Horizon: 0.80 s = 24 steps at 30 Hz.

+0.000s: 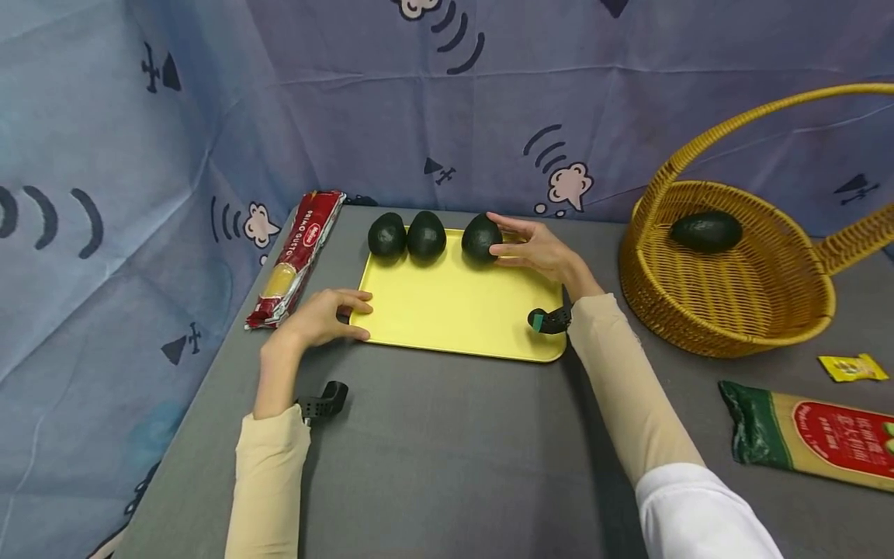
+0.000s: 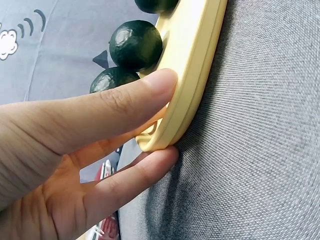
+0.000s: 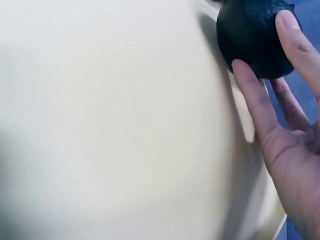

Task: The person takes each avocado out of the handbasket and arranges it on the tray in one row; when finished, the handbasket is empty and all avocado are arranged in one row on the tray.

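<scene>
A yellow tray [image 1: 447, 310] lies on the table with three dark green avocados along its far side. Two of them, the left avocado [image 1: 387, 236] and the middle avocado [image 1: 426, 237], sit side by side at the far left corner. My right hand [image 1: 534, 250] holds the third avocado [image 3: 255, 37] at the far rim, its thumb and fingers spread around the fruit. At the tray's near left corner, my left hand [image 1: 324, 317] pinches the edge. The left wrist view shows the thumb [image 2: 160, 85] on the rim and a finger against the outside.
Right of the tray stands a wicker basket [image 1: 726, 310] with a tall handle and one avocado [image 1: 707, 231] inside. A red pasta packet [image 1: 296, 260] lies to the left. Near the right edge are a yellow wrapped sweet [image 1: 852, 367] and a green-and-tan packet [image 1: 817, 431]. Patterned cloth hangs behind.
</scene>
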Available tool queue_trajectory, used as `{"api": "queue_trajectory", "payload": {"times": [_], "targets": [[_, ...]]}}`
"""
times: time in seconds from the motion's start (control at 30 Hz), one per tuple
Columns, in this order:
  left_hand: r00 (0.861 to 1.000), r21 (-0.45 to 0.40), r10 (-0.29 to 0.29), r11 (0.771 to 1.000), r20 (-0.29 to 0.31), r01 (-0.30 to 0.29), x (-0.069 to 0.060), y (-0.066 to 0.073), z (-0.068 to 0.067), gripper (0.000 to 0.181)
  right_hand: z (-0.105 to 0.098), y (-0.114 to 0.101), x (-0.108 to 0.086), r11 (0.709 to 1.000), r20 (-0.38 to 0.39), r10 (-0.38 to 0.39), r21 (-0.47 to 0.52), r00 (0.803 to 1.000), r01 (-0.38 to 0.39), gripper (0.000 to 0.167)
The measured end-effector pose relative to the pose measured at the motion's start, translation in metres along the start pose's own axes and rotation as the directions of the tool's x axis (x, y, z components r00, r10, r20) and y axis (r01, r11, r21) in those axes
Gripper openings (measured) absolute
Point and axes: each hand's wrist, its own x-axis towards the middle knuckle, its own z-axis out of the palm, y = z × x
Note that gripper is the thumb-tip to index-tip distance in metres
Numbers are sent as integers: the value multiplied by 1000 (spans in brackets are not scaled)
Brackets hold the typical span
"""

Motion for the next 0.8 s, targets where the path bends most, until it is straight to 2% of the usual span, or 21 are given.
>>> {"api": "queue_trajectory", "payload": {"times": [0.3,0.53,0.8], "targets": [[1000,7,13,1000,-12,-13,1,-3,1,42,13,0,8,999,2,-24,39,1000,24,68],[1000,2,-11,1000,-5,11,-1,-1,0,43,21,1,12,997,22,-40,72,999,38,66],[1000,-9,-15,1000,-1,15,0,-1,1,43,22,-2,13,996,-4,-10,94,1000,10,67]]}}
